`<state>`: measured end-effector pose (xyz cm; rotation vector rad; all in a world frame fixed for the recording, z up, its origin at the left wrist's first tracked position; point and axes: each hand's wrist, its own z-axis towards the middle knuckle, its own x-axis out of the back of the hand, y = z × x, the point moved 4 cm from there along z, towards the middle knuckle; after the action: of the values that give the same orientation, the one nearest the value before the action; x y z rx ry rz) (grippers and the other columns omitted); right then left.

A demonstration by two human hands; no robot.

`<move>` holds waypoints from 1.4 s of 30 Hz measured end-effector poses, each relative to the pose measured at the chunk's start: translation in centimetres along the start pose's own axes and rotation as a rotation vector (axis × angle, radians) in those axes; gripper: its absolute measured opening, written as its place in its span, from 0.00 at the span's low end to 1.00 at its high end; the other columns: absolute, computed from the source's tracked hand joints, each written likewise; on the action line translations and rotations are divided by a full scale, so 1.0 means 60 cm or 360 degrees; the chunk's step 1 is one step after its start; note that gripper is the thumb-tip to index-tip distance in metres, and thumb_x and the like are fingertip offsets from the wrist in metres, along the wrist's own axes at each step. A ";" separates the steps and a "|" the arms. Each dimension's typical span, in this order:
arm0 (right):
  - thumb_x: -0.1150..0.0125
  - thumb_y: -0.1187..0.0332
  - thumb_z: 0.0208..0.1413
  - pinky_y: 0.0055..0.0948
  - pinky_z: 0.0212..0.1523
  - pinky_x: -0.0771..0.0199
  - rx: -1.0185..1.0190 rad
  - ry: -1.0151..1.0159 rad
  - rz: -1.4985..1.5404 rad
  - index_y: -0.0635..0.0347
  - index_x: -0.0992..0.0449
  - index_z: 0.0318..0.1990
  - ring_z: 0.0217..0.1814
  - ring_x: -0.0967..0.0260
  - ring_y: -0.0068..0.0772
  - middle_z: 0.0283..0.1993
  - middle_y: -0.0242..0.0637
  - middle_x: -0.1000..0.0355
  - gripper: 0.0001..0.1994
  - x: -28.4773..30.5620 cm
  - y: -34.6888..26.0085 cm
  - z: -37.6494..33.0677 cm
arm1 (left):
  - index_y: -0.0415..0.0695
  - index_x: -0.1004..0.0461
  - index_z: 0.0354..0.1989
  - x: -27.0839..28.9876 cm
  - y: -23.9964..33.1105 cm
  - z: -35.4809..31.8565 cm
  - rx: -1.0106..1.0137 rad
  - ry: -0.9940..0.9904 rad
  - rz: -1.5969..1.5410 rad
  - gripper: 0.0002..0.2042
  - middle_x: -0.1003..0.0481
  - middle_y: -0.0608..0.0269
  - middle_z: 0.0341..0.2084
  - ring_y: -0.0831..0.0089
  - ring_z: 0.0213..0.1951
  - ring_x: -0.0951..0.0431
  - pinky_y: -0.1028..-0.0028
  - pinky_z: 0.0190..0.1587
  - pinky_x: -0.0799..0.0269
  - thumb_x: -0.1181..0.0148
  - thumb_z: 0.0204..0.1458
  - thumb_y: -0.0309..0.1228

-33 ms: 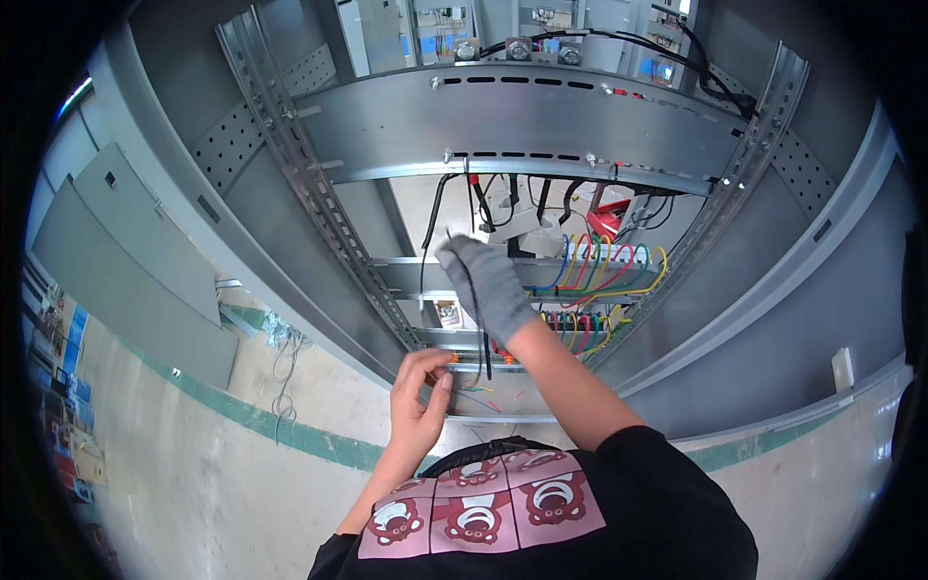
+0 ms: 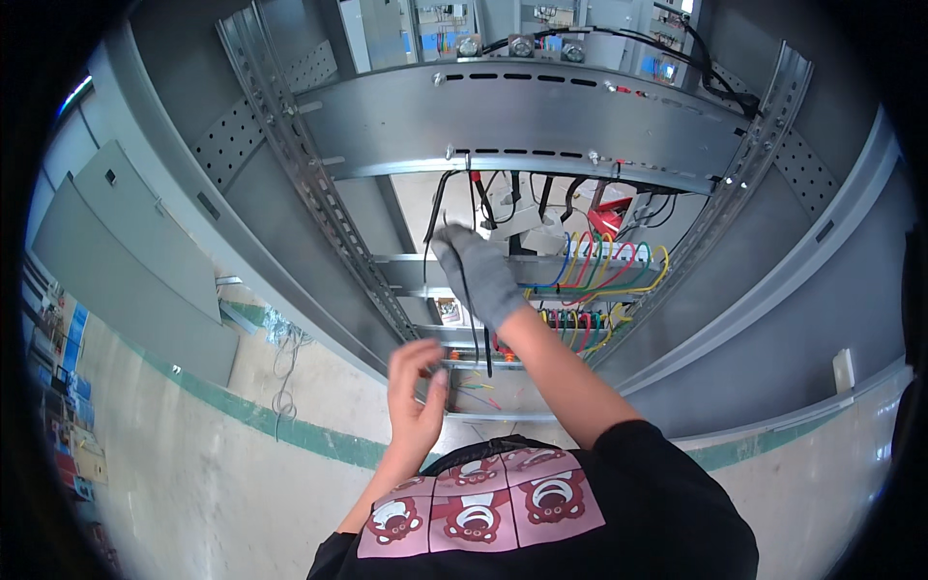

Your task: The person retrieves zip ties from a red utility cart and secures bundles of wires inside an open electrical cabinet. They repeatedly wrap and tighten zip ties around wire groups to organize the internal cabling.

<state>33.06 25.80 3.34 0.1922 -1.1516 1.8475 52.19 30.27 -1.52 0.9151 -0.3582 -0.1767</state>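
Note:
A grey knitted glove covers my right hand, reaching into the open metal cabinet with its fingers closed around a thin black wire. The wire runs across the glove, and its lower part hangs toward the lower rails. A thicker black cable dangles just below the glove. Bare and slightly blurred, my left hand is at the cabinet's lower front, thumb and curled fingers apart with nothing seen between them. More black cables hang from the wide upper crossbeam, left of and above the glove.
Coloured wires loop from terminal rows right of my glove. Slotted uprights flank the opening. A red-and-white box lies behind the rails. Wire scraps lie at the cabinet bottom. A grey panel leans outside at left.
My left hand has risen slightly and its fingers are blurred. The gloved right hand has shifted a little up and left, still with the wire.

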 end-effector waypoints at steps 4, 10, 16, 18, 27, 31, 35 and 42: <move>0.46 0.67 0.50 0.46 0.45 0.29 -0.0199 0.0302 -0.0316 0.70 0.35 0.49 0.43 0.30 0.58 0.42 0.59 0.30 0.20 -0.139 0.105 0.132 | 0.41 0.37 0.55 0.002 -0.048 0.012 0.0636 0.0173 -0.0462 0.18 0.34 0.60 0.53 0.74 0.46 0.32 0.74 0.46 0.38 0.51 0.59 0.36; 0.35 0.52 0.45 0.41 0.52 0.29 -0.0816 -0.0440 -0.0150 0.69 0.33 0.50 0.52 0.30 0.54 0.47 0.60 0.29 0.31 -0.142 0.113 0.135 | 0.36 0.40 0.55 -0.073 -0.166 0.075 0.1502 -0.0373 -0.2132 0.29 0.30 0.51 0.47 0.77 0.30 0.28 0.80 0.31 0.33 0.55 0.59 0.52; 0.38 0.54 0.47 0.42 0.46 0.27 -0.0516 -0.0682 -0.0479 0.68 0.36 0.53 0.45 0.27 0.53 0.41 0.56 0.26 0.31 -0.124 0.071 0.111 | 0.35 0.32 0.38 -0.098 -0.165 0.135 0.1422 -0.0509 -0.2461 0.10 0.29 0.63 0.29 0.86 0.19 0.44 0.82 0.21 0.44 0.49 0.60 0.32; 0.41 0.62 0.49 0.43 0.45 0.27 -0.0336 -0.0593 -0.0331 0.68 0.38 0.55 0.44 0.28 0.55 0.41 0.56 0.27 0.27 -0.081 0.032 0.081 | 0.34 0.31 0.38 -0.077 -0.141 0.153 0.1368 -0.0474 -0.2616 0.05 0.29 0.63 0.28 0.85 0.21 0.37 0.85 0.22 0.40 0.50 0.59 0.24; 0.51 0.71 0.54 0.37 0.59 0.36 -0.0097 -0.0060 0.0066 0.65 0.39 0.60 0.56 0.34 0.48 0.55 0.54 0.33 0.24 0.002 0.046 -0.133 | 0.33 0.31 0.46 -0.098 -0.218 0.344 0.0204 -0.0044 0.0474 0.15 0.25 0.46 0.40 0.58 0.43 0.23 0.65 0.45 0.27 0.46 0.55 0.32; 0.51 0.69 0.56 0.37 0.55 0.32 -0.0310 -0.0478 0.0051 0.64 0.34 0.56 0.52 0.31 0.48 0.53 0.52 0.31 0.20 0.015 0.033 -0.191 | 0.38 0.25 0.39 -0.129 -0.236 0.349 0.0532 -0.0875 0.1477 0.19 0.23 0.47 0.39 0.52 0.43 0.23 0.59 0.47 0.30 0.49 0.53 0.43; 0.49 0.67 0.57 0.39 0.51 0.30 -0.0064 -0.0469 0.0153 0.62 0.30 0.53 0.47 0.30 0.49 0.48 0.50 0.29 0.17 0.002 0.048 -0.224 | 0.41 0.23 0.36 -0.124 -0.189 0.351 0.0401 -0.0843 0.1334 0.18 0.22 0.52 0.33 0.53 0.41 0.23 0.55 0.45 0.31 0.49 0.51 0.43; 0.51 0.61 0.59 0.41 0.46 0.29 -0.0233 -0.0682 0.0365 0.56 0.27 0.51 0.43 0.29 0.50 0.43 0.48 0.27 0.16 -0.046 0.049 -0.280 | 0.35 0.35 0.53 -0.084 -0.138 0.223 -0.0174 -0.0370 0.1001 0.23 0.33 0.44 0.52 0.48 0.54 0.34 0.60 0.57 0.39 0.42 0.49 0.29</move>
<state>37.61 36.70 -9.28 0.4006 -1.6567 1.9656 42.51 16.91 -1.85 0.6385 -0.8252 0.2765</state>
